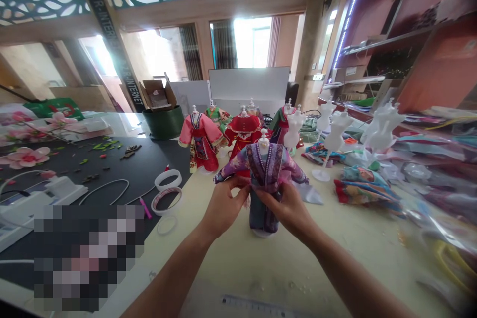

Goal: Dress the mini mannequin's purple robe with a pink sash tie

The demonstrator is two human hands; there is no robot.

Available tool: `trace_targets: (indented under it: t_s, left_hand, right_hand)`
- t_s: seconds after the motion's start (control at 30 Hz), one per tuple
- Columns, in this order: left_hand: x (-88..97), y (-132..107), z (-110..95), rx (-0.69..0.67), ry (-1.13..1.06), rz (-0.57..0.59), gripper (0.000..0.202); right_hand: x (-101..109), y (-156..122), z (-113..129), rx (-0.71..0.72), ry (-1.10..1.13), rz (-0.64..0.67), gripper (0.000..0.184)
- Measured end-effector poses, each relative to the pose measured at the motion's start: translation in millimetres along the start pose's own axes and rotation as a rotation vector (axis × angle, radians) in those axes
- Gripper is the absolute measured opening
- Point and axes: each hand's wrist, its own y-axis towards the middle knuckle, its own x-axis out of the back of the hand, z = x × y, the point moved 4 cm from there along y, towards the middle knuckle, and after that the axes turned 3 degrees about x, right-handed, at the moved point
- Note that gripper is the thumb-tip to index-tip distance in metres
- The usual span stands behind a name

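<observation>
A small purple patterned doll robe (pixel 264 208) stands upright on a white mini mannequin (pixel 264 140) in front of me, its sleeves spread to both sides. At the robe's left side, my left hand (pixel 223 206) is closed, thumb and fingers pinching at the waist. My right hand (pixel 290 203) is closed too, its thumb and fingers pressed on the front waist of the robe. Sheer pink fabric (pixel 285 178) shows just above the right hand. The exact bit of cloth between the fingertips is partly hidden.
Behind stand dressed mannequins in a pink robe (pixel 200 141) and a red robe (pixel 242 129). Bare white mannequins (pixel 337 134) and folded fabrics (pixel 367 189) are at right. Tape rolls (pixel 167 201) lie left, a ruler (pixel 253 305) in front, a power strip (pixel 55 194) far left.
</observation>
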Motion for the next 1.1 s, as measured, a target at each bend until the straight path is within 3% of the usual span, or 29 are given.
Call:
trace_targets:
  t_s: [0.27, 0.53, 0.87, 1.1]
  left_hand:
    - [8.9, -7, -14, -0.029, 0.133, -0.122, 0.018]
    - [9.4, -15, -26, -0.051, 0.14, -0.106, 0.017]
    - [3.5, -21, -28, -0.301, 0.419, -0.163, 0.008]
    - [2.3, -22, -25, -0.217, 0.343, -0.188, 0.009]
  right_hand:
    - [1, 2, -2, 0.021, -0.063, -0.047, 0.022]
    - [0, 1, -6, -0.057, -0.101, -0.032, 0.021]
    - [2, 1, -5, -0.058, -0.111, -0.079, 0.023]
    - [-1, 1, -6, -0.06, -0.071, -0.057, 0.02]
